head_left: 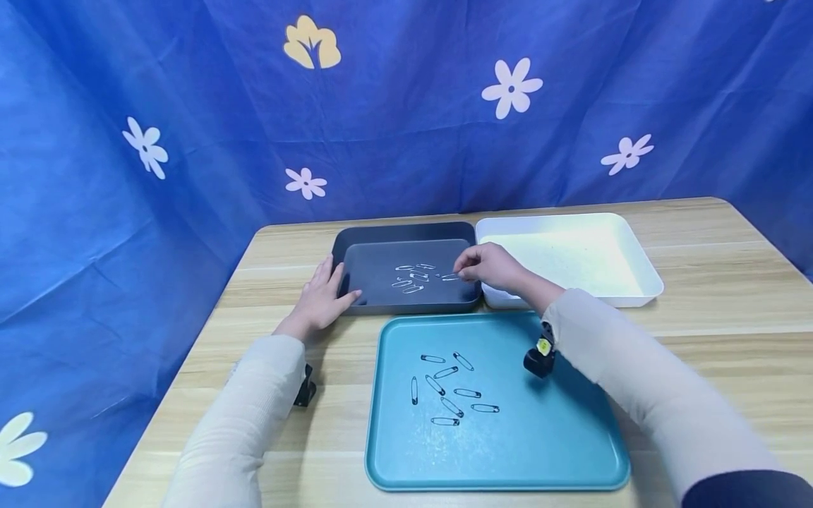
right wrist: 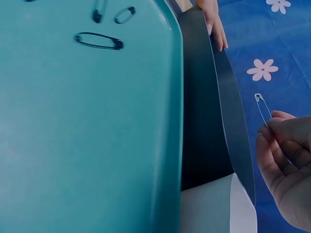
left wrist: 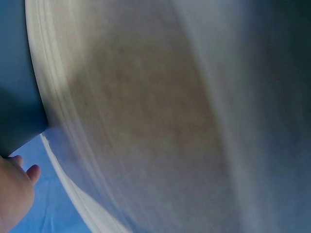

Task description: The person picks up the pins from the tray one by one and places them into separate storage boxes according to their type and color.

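A dark grey tray [head_left: 381,257] at the table's middle back holds several silver safety pins [head_left: 413,276]. My right hand [head_left: 459,271] hovers over the tray's right part and pinches one silver safety pin [right wrist: 261,104] between thumb and fingertips. My left hand [head_left: 343,280] rests on the tray's left rim with straight fingers, the thumb along the front corner. In front lies a teal tray [head_left: 387,451] with several black safety pins [head_left: 452,388] scattered on its left half. In the left wrist view only a bit of my left hand [left wrist: 14,189] shows beside the blurred tabletop.
A white tray [head_left: 571,254] stands right of the dark one, touching it. The wooden table [head_left: 699,317] ends at a blue flowered cloth [head_left: 406,106] behind and to the left. Black wrist cameras [head_left: 538,356] hang under both sleeves.
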Action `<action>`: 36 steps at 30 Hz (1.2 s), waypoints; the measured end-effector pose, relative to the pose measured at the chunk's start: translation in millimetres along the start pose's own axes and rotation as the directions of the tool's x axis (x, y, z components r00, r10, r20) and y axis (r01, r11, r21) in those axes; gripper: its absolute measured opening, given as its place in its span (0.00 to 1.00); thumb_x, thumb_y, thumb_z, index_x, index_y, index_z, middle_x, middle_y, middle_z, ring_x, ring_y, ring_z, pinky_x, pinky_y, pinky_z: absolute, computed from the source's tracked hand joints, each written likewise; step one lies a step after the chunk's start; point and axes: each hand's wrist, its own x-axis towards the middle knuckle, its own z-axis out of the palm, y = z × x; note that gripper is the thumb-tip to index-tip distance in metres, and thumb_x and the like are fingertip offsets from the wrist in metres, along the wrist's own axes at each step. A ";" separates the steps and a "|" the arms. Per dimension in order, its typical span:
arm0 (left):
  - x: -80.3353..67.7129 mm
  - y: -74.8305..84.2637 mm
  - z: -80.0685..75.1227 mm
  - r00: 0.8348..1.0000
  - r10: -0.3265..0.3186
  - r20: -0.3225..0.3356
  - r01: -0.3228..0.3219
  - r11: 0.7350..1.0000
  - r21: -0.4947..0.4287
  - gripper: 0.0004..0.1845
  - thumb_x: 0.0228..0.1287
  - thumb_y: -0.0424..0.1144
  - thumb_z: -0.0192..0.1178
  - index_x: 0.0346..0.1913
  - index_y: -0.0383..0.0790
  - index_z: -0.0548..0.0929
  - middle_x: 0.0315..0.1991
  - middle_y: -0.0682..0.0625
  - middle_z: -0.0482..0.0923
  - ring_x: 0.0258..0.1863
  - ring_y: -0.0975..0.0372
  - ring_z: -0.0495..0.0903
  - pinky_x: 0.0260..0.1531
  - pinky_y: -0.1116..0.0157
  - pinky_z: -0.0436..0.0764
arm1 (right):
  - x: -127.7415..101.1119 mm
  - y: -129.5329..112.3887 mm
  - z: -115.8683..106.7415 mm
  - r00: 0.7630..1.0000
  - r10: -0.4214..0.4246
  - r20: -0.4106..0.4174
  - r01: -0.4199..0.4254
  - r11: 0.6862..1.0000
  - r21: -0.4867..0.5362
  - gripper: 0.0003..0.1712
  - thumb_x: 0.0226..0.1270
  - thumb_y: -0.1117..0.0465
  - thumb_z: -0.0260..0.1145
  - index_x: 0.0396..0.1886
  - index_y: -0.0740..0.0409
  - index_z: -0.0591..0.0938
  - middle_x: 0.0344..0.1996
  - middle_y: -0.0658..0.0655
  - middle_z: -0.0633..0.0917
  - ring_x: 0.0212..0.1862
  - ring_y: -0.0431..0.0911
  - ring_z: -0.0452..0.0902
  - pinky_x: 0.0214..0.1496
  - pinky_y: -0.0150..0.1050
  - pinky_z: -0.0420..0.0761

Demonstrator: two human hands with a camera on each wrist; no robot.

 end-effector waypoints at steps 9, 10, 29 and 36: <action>-0.3 0.6 -0.3 1.000 0.000 -0.005 0.000 1.000 -0.003 0.42 0.59 0.60 0.40 0.65 0.32 0.46 0.66 0.39 0.29 0.64 0.48 0.32 0.54 0.43 0.44 | 29.7 2.1 9.7 0.999 0.022 0.038 -0.020 0.998 -0.065 0.06 0.55 0.73 0.57 0.31 0.70 0.79 0.29 0.61 0.80 0.29 0.45 0.74 0.33 0.36 0.76; -0.2 0.6 -0.2 1.000 0.000 -0.005 0.000 1.000 -0.001 0.42 0.59 0.61 0.40 0.65 0.32 0.45 0.66 0.39 0.29 0.63 0.48 0.33 0.54 0.43 0.44 | 32.3 2.2 10.4 0.999 0.021 0.046 -0.017 0.997 -0.081 0.06 0.54 0.73 0.57 0.31 0.70 0.79 0.29 0.61 0.80 0.29 0.45 0.75 0.32 0.35 0.76; -1.3 2.4 -1.3 1.000 0.015 -0.015 -0.015 1.000 -0.023 0.42 0.59 0.59 0.41 0.65 0.31 0.46 0.65 0.36 0.31 0.63 0.45 0.34 0.54 0.43 0.43 | 75.4 25.9 30.2 0.992 -0.038 0.123 0.068 0.965 -0.252 0.09 0.46 0.76 0.58 0.20 0.60 0.80 0.18 0.54 0.80 0.20 0.42 0.75 0.23 0.32 0.75; -0.4 2.1 -1.3 1.000 0.007 -0.006 -0.007 1.000 -0.019 0.42 0.59 0.60 0.41 0.65 0.32 0.46 0.66 0.38 0.30 0.63 0.46 0.33 0.55 0.44 0.44 | 74.1 15.0 35.5 0.989 -0.009 0.149 0.072 0.905 -0.419 0.05 0.49 0.73 0.59 0.22 0.62 0.80 0.20 0.54 0.80 0.24 0.44 0.76 0.30 0.35 0.74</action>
